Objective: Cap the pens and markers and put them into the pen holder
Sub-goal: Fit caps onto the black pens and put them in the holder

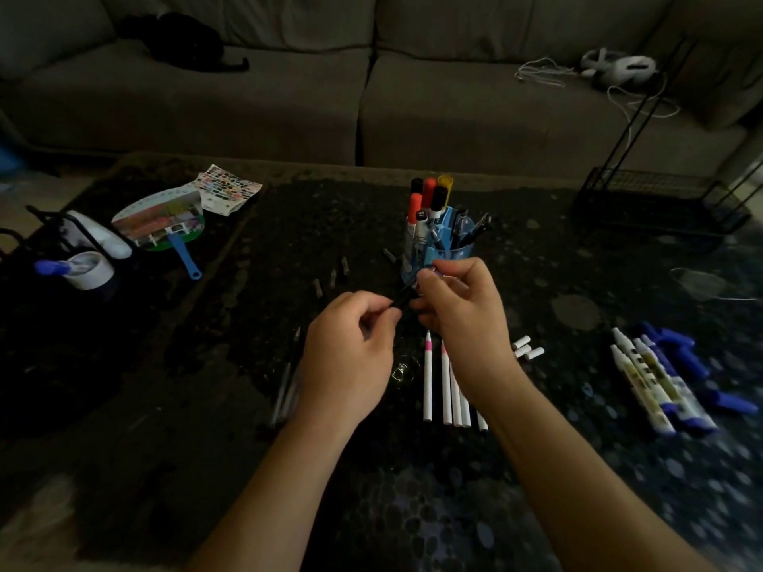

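Over the middle of the dark table both hands meet on one dark pen (404,298). My left hand (351,344) pinches its near end, and my right hand (458,307) grips its far end. Just behind them stands the blue pen holder (448,247) with several capped markers and pens upright in it. Several uncapped white pens (446,386) lie below my right hand, with three white caps (526,348) beside them. Several white markers with loose blue caps (660,377) lie at the right. Thin clear pens (287,386) lie left of my left wrist, and small dark caps (332,278) rest farther back.
A hand fan with a blue handle (165,225) and a colour chart sheet (229,187) lie at the back left, beside a white cup (88,270). A black wire rack (660,200) stands at the back right. A grey sofa (371,97) runs behind the table.
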